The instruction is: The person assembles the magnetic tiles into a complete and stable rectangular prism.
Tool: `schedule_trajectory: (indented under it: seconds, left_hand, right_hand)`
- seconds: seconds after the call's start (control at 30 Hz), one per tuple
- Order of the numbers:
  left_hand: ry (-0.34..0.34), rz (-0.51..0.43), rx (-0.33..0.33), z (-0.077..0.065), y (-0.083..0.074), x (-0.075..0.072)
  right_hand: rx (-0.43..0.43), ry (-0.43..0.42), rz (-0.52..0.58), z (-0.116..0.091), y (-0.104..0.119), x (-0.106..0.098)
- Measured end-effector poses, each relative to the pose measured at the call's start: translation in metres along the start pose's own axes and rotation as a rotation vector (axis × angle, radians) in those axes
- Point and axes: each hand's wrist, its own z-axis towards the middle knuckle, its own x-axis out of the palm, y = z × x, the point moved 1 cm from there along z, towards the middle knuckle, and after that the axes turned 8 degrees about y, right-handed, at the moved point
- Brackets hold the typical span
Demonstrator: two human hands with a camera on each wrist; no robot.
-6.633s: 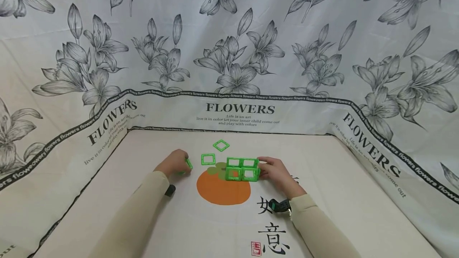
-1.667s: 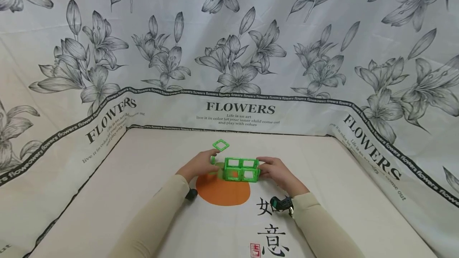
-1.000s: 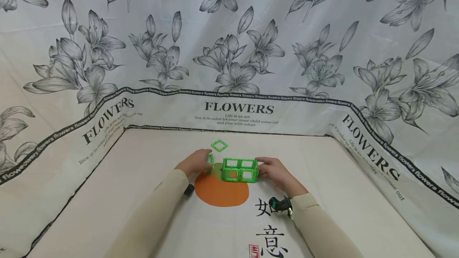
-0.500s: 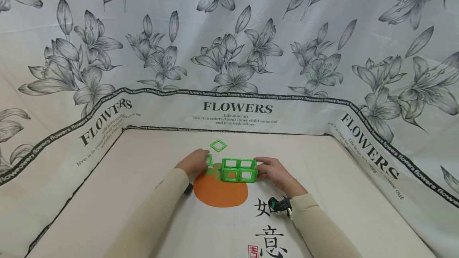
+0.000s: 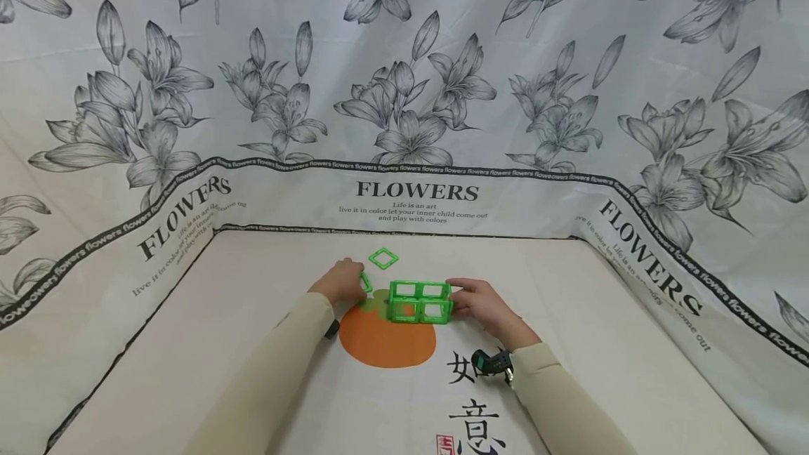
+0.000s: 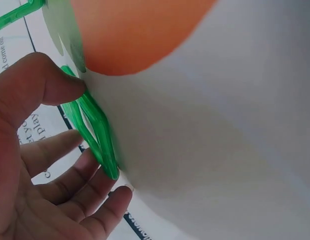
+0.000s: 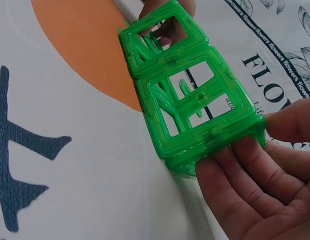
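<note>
My left hand (image 5: 341, 281) pinches a green magnetic tile (image 5: 366, 283), a frame seen nearly edge-on. In the left wrist view the thumb presses one side of that tile (image 6: 102, 127) and the fingertips touch the other. To its right, apart from it, a box of joined green magnetic tiles (image 5: 421, 301) stands on the printed cloth. At the box's right end my right hand (image 5: 482, 305) grips it, thumb on one side and fingers on the other. The right wrist view shows the box (image 7: 209, 139) close up, with open square windows.
A loose green tile (image 5: 383, 267) lies flat behind the left hand, turned like a diamond. The cloth bears an orange fruit print (image 5: 387, 339) and black characters (image 5: 475, 427). A flower-printed curtain (image 5: 417, 206) closes off the back and sides.
The square tile lying left of the box 6.6 s ago is no longer seen there. My left hand came in near the box, then drew back slightly left, turning its tile. The right hand kept its grip.
</note>
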Motion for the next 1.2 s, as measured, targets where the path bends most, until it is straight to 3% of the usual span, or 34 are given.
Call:
schedule_trajectory:
  seconds: [0.53, 1.03, 1.2]
  left_hand:
    - [0.002, -0.102, -0.013, -0.005, 0.002, -0.003]
    - [-0.034, -0.201, 0.076, -0.014, -0.002, -0.012]
    - [-0.031, -0.217, 0.076, -0.017, -0.006, -0.016]
  right_hand:
    - [0.002, -0.012, -0.003, 0.001, -0.002, 0.001]
    - [0.002, -0.018, 0.023, 0.0, -0.002, 0.001]
    - [0.006, -0.029, 0.025, -0.001, -0.003, 0.001]
